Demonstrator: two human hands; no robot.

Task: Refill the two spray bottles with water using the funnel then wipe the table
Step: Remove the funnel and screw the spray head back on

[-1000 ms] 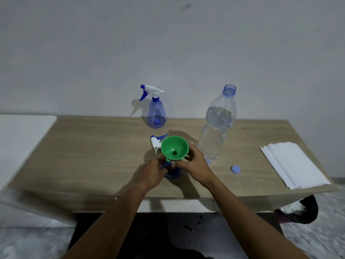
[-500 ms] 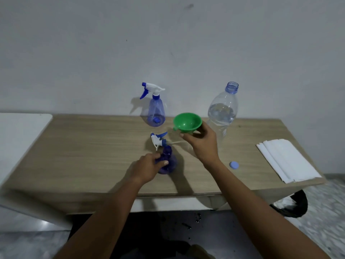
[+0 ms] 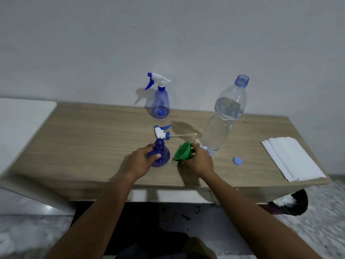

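Observation:
My left hand [image 3: 142, 160] grips the near blue spray bottle [image 3: 162, 155], which stands uncapped on the wooden table [image 3: 93, 139]. Its white and blue spray head [image 3: 162, 133] lies on the table just behind it. My right hand [image 3: 197, 160] holds the green funnel [image 3: 183, 152] tipped on its side, low over the table to the right of that bottle. A second spray bottle [image 3: 160, 103] with its head on stands at the back. The large clear water bottle [image 3: 222, 120], open and partly full, stands right of the funnel.
A blue bottle cap [image 3: 237, 161] lies on the table right of my right hand. Folded white paper towels [image 3: 291, 157] rest at the table's right end. A white surface [image 3: 20, 124] adjoins the table's left side. A dark bin [image 3: 291, 204] sits below the right corner.
My right hand lifted the funnel off the near bottle, swung it up and back, then brought it down on its side beside the bottle. My left hand stayed on the bottle.

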